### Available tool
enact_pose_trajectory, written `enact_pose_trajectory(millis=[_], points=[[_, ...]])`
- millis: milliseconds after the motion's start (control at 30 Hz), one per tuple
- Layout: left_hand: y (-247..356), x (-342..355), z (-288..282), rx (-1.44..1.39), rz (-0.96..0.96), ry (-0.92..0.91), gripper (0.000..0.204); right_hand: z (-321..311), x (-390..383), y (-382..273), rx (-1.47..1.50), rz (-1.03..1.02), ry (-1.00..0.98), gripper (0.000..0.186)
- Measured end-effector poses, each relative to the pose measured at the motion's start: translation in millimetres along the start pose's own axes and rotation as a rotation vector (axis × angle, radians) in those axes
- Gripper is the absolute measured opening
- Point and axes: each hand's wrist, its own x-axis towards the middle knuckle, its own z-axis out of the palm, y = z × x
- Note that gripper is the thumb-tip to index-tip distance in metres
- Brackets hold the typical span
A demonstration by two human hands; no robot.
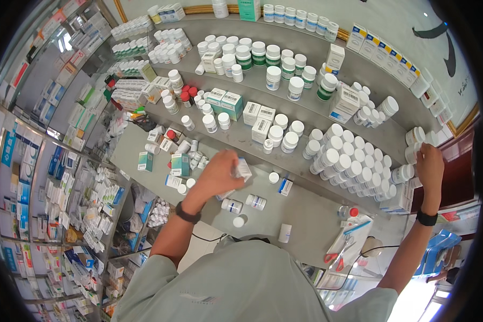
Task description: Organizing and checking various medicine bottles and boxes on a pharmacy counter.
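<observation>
My left hand (218,174) is over the counter, its fingers closed on a small white box (243,170) with pale print. Below it, two white pill bottles (256,202) lie on their sides, near a round white cap (238,221). A white bottle (273,177) and a small white-and-blue box (285,186) stand to its right. Far to the right, my right hand (431,165) is raised at the end of the shelves. Its fingers are curled against a white pill bottle (411,154), which they partly hide. Another bottle (402,173) lies just below that hand.
Stepped grey shelves (306,177) carry rows of white bottles and boxes, with a dense block of white-capped bottles (354,161) at right. Red-handled scissors (338,256) and a red-capped clear bottle (349,212) rest at the counter's right. Glass medicine shelves (64,161) line the left.
</observation>
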Motion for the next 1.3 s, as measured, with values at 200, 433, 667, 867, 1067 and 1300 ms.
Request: enact_pose_trajectory(millis=[200,433,667,867,1067,1300], points=[[-14.3,3.8,-28.4,-0.803,-0.163,0.281,0.040,-2.7,7.1,-7.5,-0.027,-0.002,-0.012,0.015],[-0.1,33.3,-21.7,-0.510,-0.262,0.349,0.040,-0.9,0.3,-11.5,0.011,0.003,0.058,0.014],[-8.7,42.5,-15.0,-0.614,-0.303,0.423,0.036,-5.5,2.0,-14.8,-0.029,-0.002,-0.026,0.013],[1.8,51.2,-17.8,-0.846,-0.305,0.410,0.027,-2.2,2.9,-9.7,-0.069,-0.027,0.001,0.011],[4.4,58.3,-11.4,-0.875,-0.274,0.405,0.025,-6.7,4.0,-16.9,-0.024,-0.001,-0.009,0.011],[3.7,54.7,-6.5,-0.901,-0.174,0.413,0.022,-8.1,4.9,-18.5,-0.023,0.010,-0.003,0.011]])
